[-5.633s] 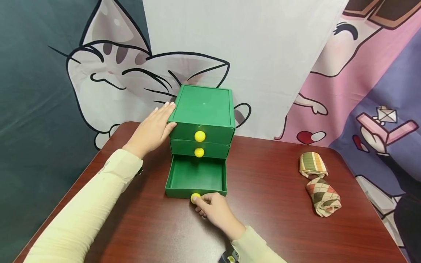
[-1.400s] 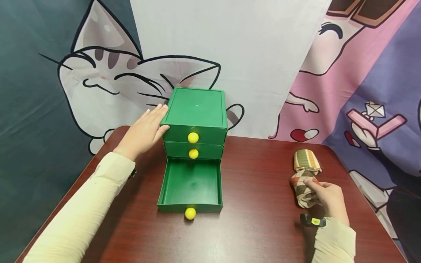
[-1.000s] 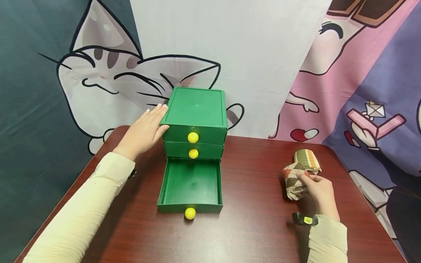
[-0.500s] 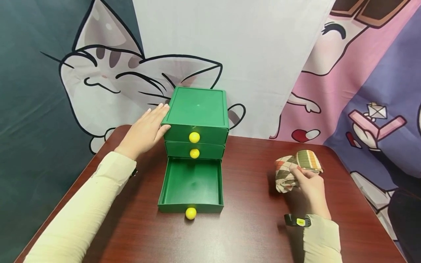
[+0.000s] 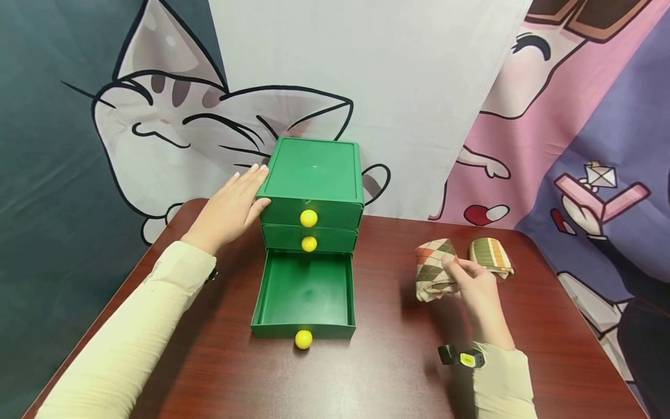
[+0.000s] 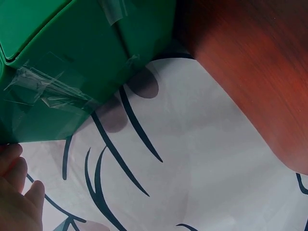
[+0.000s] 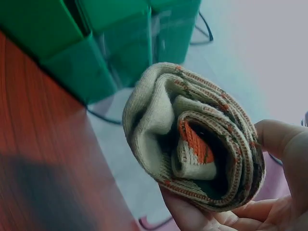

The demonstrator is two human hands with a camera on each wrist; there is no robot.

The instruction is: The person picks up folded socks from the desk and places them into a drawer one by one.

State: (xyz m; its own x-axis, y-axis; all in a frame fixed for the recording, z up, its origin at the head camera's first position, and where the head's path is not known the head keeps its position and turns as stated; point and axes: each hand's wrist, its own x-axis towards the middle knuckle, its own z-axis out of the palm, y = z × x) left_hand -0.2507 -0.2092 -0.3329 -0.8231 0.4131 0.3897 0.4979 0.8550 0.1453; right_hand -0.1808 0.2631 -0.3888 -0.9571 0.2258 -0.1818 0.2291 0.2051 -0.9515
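A green three-drawer box (image 5: 314,180) stands at the back of the brown table (image 5: 398,361). Its bottom drawer (image 5: 305,294) is pulled out and looks empty, with a yellow knob (image 5: 303,339) at its front. My left hand (image 5: 232,206) lies flat against the box's left side (image 6: 72,62), fingers straight. My right hand (image 5: 473,291) holds a rolled argyle sock (image 5: 433,269) above the table, right of the drawer; the right wrist view shows the sock roll (image 7: 192,139) end-on in my fingers. A second, striped sock roll (image 5: 491,256) lies on the table behind it.
A printed cartoon cloth (image 5: 173,116) hangs right behind the table. The two upper drawers are closed, each with a yellow knob (image 5: 309,218). A wrist band (image 5: 463,357) sits on my right sleeve.
My right hand left the drawer knob, picked up the argyle sock at the right and carried it left toward the box. The left hand stayed on the box.
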